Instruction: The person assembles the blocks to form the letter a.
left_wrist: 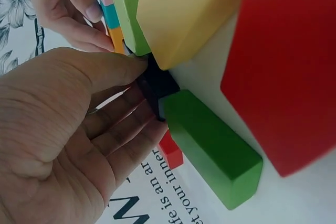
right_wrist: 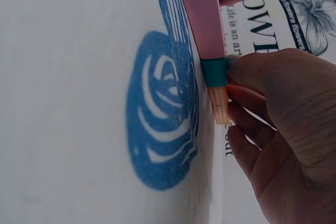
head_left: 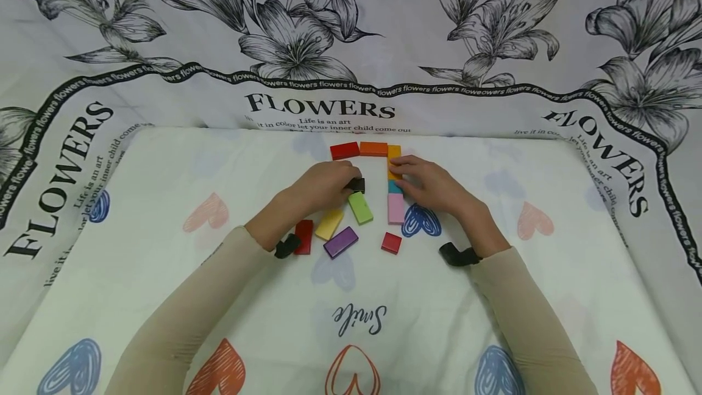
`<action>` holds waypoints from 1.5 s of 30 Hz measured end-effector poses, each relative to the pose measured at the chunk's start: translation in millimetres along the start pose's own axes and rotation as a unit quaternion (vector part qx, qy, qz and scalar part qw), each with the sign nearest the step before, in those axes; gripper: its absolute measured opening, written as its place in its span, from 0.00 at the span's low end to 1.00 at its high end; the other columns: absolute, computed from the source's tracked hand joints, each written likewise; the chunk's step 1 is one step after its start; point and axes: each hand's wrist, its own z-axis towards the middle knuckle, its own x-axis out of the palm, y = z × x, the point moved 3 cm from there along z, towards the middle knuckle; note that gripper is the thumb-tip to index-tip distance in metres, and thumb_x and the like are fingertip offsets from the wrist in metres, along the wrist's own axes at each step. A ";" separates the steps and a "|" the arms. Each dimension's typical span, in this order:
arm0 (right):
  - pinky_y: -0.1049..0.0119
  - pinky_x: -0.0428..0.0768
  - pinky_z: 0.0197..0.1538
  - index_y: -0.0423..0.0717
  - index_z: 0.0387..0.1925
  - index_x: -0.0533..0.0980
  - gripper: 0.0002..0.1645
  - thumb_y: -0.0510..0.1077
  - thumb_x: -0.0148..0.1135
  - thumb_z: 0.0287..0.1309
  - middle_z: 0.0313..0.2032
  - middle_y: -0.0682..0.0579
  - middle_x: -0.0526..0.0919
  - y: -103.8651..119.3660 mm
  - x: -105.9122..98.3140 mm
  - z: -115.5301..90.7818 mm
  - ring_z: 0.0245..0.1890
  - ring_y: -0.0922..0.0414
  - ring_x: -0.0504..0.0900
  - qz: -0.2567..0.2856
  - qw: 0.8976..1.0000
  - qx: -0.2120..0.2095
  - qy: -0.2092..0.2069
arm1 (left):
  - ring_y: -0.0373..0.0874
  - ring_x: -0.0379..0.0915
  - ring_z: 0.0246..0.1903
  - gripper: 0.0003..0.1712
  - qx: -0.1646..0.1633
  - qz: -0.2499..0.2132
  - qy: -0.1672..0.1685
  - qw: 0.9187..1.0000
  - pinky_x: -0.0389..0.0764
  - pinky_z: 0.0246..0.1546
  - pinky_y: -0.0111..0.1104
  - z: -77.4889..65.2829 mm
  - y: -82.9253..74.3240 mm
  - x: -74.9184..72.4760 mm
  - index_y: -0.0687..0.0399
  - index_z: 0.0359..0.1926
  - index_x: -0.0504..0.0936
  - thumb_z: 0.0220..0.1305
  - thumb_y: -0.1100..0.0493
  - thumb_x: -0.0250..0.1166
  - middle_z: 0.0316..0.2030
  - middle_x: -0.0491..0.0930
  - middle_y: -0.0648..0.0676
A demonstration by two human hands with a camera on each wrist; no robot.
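My left hand (head_left: pixel 323 186) pinches a black block (left_wrist: pixel 160 83) between thumb and fingers. Close to its fingertips lies a dark green block (left_wrist: pixel 212 148), which the hand hides in the head view. My right hand (head_left: pixel 436 185) rests against a column of blocks, its thumb at the teal block (right_wrist: pixel 214 73) and its fingers along the yellow-orange block (head_left: pixel 393 152). A pink block (head_left: pixel 395 209) continues that column toward me. From the column's far end, an orange block (head_left: pixel 373 149) and a red block (head_left: pixel 345 150) run leftward in a row.
Near the left hand lie loose blocks: light green (head_left: pixel 360 208), yellow (head_left: pixel 329 225), purple (head_left: pixel 341 242) and red (head_left: pixel 303 236). A small red block (head_left: pixel 391 243) sits below the pink one. The cloth (head_left: pixel 263 316) is white with printed hearts and lettering.
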 end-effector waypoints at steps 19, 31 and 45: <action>0.45 0.68 0.81 0.44 0.73 0.74 0.29 0.47 0.62 0.76 0.76 0.48 0.73 0.0 3.2 -2.0 0.79 0.45 0.68 0.013 1.000 0.007 0.006 | 0.49 0.80 0.53 0.20 0.032 -0.014 -0.002 0.999 0.82 0.65 0.41 10.0 -12.2 0.8 0.53 0.64 0.84 0.74 0.56 0.67 0.55 0.86 0.54; 0.45 0.70 0.80 0.43 0.72 0.74 0.28 0.45 0.61 0.76 0.75 0.46 0.74 0.6 -0.1 1.3 0.77 0.45 0.70 0.006 1.000 -0.005 -0.001 | 0.49 0.79 0.50 0.19 0.059 -0.004 0.000 0.998 0.82 0.62 0.39 21.6 -23.4 0.9 0.52 0.62 0.85 0.74 0.56 0.67 0.53 0.86 0.54; 0.45 0.69 0.80 0.45 0.73 0.74 0.29 0.46 0.62 0.75 0.75 0.47 0.74 0.9 1.4 1.8 0.79 0.45 0.68 0.007 1.000 0.007 0.001 | 0.48 0.80 0.51 0.19 0.060 -0.007 -0.005 0.998 0.83 0.62 0.38 21.5 -24.9 3.9 0.51 0.63 0.85 0.73 0.56 0.68 0.53 0.86 0.54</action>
